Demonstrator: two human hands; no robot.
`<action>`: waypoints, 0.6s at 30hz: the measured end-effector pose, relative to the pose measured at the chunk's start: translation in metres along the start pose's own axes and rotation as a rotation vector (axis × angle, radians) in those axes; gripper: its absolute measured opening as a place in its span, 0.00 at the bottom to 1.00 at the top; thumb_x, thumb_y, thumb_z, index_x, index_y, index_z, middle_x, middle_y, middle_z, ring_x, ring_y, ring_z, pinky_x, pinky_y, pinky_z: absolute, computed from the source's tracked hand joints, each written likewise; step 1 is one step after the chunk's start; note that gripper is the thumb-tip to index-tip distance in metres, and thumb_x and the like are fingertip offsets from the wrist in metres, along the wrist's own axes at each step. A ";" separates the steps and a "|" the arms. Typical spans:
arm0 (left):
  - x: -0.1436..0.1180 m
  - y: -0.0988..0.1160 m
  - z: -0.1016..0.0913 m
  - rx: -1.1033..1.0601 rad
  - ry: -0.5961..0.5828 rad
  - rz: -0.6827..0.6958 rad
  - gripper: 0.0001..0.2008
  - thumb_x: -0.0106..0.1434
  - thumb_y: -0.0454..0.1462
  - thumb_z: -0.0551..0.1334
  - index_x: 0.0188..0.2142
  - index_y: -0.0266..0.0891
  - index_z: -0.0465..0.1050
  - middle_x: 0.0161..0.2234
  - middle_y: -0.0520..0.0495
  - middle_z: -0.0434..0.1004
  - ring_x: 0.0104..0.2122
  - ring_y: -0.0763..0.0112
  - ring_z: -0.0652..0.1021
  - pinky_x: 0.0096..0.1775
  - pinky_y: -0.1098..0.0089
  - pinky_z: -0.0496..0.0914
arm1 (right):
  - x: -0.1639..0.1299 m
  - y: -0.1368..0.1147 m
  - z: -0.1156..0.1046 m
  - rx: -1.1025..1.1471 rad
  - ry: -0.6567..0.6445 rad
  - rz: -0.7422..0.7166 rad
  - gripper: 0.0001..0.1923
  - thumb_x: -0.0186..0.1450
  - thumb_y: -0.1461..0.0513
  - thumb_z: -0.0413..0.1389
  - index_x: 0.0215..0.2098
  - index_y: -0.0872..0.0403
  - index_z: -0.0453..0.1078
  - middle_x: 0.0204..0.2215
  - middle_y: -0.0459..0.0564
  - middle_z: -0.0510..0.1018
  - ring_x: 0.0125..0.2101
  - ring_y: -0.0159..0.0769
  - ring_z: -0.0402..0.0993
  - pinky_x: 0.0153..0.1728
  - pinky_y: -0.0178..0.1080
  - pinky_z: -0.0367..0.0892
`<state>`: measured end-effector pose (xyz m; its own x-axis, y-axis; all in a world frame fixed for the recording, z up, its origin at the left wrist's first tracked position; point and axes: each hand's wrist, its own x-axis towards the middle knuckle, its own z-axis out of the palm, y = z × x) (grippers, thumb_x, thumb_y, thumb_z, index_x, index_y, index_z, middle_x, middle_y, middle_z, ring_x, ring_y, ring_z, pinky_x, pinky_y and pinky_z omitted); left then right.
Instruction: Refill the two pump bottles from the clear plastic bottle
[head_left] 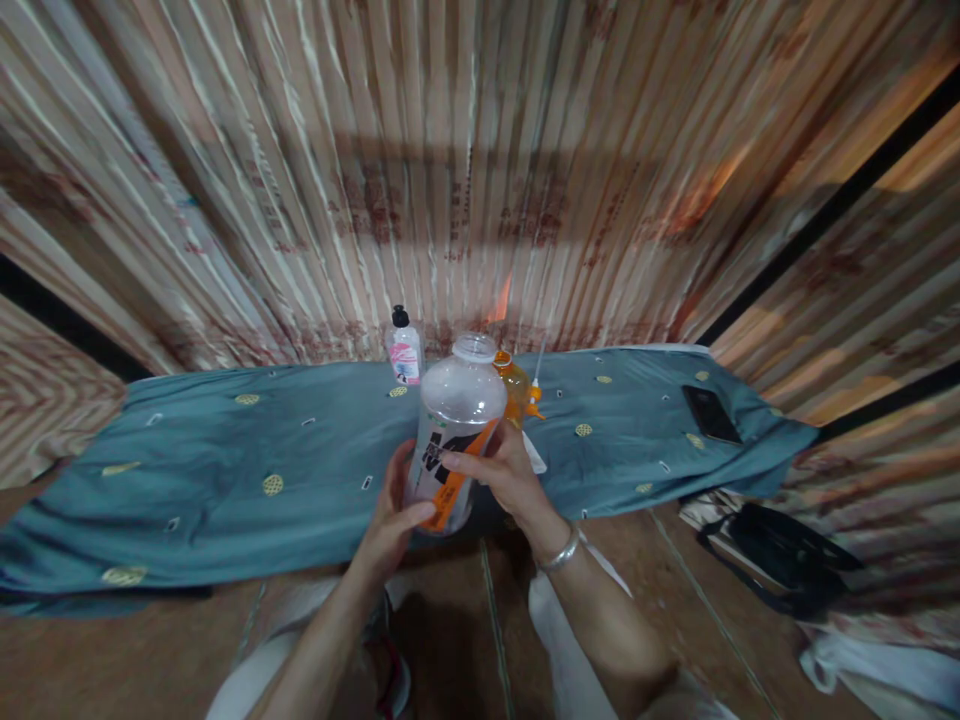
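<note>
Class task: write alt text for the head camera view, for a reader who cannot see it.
Two bare hands, left hand and right hand, hold up a clear plastic bottle with an orange label over a teal cloth; a small pump bottle and a dark phone rest on it.

Head-worn view, forward and down, close over cloth-covered table

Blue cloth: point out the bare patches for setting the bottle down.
Bare: the wide left stretch of the cloth, and between the orange bottle and phone. Crowded: the middle, around the pink bottle and both hands.
</note>
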<state>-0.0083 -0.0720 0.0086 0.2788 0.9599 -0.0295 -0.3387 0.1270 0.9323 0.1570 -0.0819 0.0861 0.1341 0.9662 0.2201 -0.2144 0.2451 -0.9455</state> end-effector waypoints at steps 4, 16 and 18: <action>-0.002 0.000 0.009 -0.264 -0.052 -0.229 0.36 0.54 0.62 0.66 0.54 0.42 0.75 0.50 0.37 0.82 0.51 0.43 0.81 0.47 0.48 0.78 | 0.001 -0.004 0.009 0.050 0.092 -0.011 0.32 0.46 0.48 0.74 0.45 0.50 0.74 0.40 0.48 0.85 0.39 0.43 0.82 0.42 0.42 0.80; -0.004 0.044 0.017 -0.479 0.199 -0.154 0.28 0.55 0.46 0.66 0.52 0.33 0.76 0.38 0.34 0.84 0.31 0.45 0.84 0.21 0.59 0.75 | -0.006 -0.019 -0.036 -0.473 0.205 -0.422 0.34 0.64 0.47 0.64 0.64 0.47 0.64 0.60 0.56 0.76 0.61 0.48 0.72 0.63 0.53 0.67; -0.001 0.048 0.012 -0.461 0.250 -0.102 0.28 0.51 0.47 0.69 0.49 0.33 0.77 0.37 0.35 0.84 0.30 0.44 0.83 0.20 0.59 0.74 | 0.001 -0.015 -0.061 -0.602 0.377 -0.472 0.36 0.65 0.48 0.64 0.67 0.48 0.60 0.64 0.58 0.71 0.64 0.49 0.68 0.66 0.56 0.63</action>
<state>-0.0143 -0.0702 0.0581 0.1272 0.9599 -0.2497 -0.6962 0.2657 0.6668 0.2196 -0.0896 0.0858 0.4160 0.6563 0.6294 0.4817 0.4280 -0.7647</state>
